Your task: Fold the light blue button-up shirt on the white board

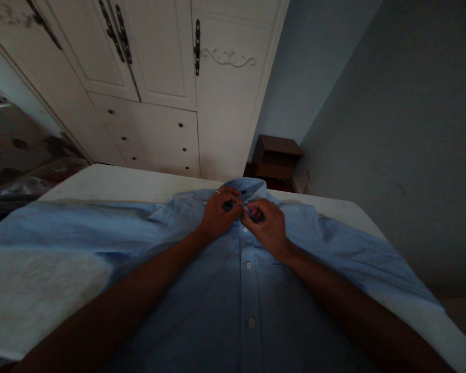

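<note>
A light blue button-up shirt (202, 290) lies face up on a white table (112, 184), collar at the far side, sleeves spread left and right. White buttons run down its closed front. My left hand (219, 212), a ring on one finger, pinches the shirt's front edge just below the collar (248, 186). My right hand (266, 223) pinches the opposite edge, and the two hands meet fingertip to fingertip at the top button, which the fingers hide. Both forearms reach over the shirt from the near side.
A cream wardrobe (159, 77) with dark handles and small drawers stands behind the table. A dark wooden nightstand (275, 158) sits in the corner to its right. A grey wall (392, 129) runs along the right side. Patterned bedding (19, 145) lies at the left.
</note>
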The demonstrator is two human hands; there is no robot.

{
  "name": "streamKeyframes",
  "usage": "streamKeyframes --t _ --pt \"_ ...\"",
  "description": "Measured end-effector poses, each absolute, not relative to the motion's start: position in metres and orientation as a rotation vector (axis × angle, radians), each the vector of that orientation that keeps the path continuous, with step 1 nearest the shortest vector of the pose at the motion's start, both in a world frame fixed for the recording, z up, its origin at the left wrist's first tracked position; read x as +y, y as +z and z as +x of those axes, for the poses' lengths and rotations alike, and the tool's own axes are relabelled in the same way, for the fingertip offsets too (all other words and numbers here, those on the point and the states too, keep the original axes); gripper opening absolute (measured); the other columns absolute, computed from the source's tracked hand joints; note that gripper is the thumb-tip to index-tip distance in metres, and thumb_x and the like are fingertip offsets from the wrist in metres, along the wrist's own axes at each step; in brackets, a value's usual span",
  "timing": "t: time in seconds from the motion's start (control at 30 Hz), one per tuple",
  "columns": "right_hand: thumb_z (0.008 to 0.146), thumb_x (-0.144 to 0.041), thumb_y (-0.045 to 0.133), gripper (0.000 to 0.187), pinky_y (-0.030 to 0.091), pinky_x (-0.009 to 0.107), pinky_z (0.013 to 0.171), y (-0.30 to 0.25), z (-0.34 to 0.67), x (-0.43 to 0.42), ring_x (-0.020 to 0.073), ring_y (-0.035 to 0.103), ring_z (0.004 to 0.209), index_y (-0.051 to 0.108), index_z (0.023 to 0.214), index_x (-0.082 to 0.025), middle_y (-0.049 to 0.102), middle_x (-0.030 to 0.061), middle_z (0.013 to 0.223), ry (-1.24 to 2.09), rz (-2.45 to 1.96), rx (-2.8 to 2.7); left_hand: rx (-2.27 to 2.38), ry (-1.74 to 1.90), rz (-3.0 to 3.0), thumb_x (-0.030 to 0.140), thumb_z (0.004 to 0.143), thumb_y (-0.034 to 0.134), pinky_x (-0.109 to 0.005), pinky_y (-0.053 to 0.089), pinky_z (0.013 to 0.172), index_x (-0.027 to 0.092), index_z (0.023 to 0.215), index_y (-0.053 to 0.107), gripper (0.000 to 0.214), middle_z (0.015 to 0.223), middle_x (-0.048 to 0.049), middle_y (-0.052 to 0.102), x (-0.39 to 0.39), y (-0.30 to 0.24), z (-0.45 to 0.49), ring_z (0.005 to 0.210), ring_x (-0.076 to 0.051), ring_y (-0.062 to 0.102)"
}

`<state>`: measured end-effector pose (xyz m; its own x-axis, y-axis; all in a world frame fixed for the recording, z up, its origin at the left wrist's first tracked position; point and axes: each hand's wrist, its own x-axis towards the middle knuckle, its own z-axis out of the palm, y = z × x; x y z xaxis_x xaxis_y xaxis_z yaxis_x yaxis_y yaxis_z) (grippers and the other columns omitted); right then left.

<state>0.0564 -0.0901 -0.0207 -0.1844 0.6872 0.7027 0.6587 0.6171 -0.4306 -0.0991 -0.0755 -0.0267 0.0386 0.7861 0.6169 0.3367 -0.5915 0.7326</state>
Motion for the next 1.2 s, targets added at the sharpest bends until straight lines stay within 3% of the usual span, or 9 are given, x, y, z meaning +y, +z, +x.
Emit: streamKeyframes --t 0.27,1.2 --pt "0.077 -0.019 0.062 0.004 0.042 0.029 0.065 -0.024 0.063 -0.086 0.0123 0.055 0.057 0.059 0.075 -0.021 0.060 -0.0030 0.065 -0.003 -0.957 -1.945 1.031 1.467 1.961 0.025 0.073 0.070 -0.031 0.049 0.087 0.019 0.072 0.071 0.006 0.099 -0.0057 0.067 -0.067 -0.030 -0.110 0.095 -0.017 0.063" --pt "0.085 -0.022 0.062 0.004 0.043 0.030 0.068 -0.026 0.066 -0.084 0.0146 0.060 0.064 0.062 0.081 -0.022 0.065 -0.0012 0.071 -0.005 -0.908 -2.023 0.989 1.472 2.288 0.025 0.080 0.066 -0.038 0.048 0.092 0.019 0.082 0.070 0.007 0.102 -0.0074 0.070 -0.066 -0.032 -0.117 0.100 -0.020 0.063"
